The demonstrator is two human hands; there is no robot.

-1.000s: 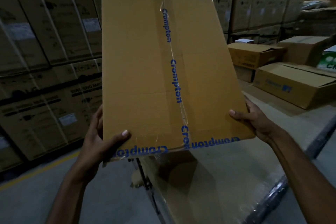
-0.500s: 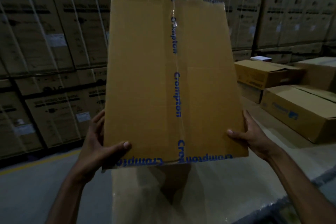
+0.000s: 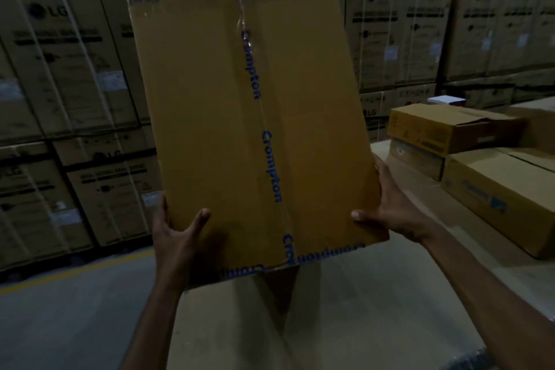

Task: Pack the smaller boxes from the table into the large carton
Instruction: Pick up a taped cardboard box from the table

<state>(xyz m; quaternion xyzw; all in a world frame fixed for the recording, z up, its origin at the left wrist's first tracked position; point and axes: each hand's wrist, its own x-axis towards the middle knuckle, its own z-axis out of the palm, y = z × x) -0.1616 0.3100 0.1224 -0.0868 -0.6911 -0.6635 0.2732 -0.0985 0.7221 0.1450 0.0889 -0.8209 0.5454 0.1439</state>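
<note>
The left hand [image 3: 180,245] and right hand [image 3: 390,213] clamped fingers on only the carton's [image 3: 249,117] 2 near corners; it could tip and slip.

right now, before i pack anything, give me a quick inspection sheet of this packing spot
surface: pale beige tabletop, shadowed under the raised carton
job's things: large brown cardboard carton with blue-lettered tape held up off the table, taped face toward the camera; brown cardboard boxes sit on the table's far right, and the farther box has a loose top flap
clutter: small white box behind those boxes
hands: left hand and right hand grip the carton's lower sides, thumbs on its front face
cables: nothing seen
surroundings: stacked strapped brown cartons fill the background; grey floor with a yellow line at left
</note>
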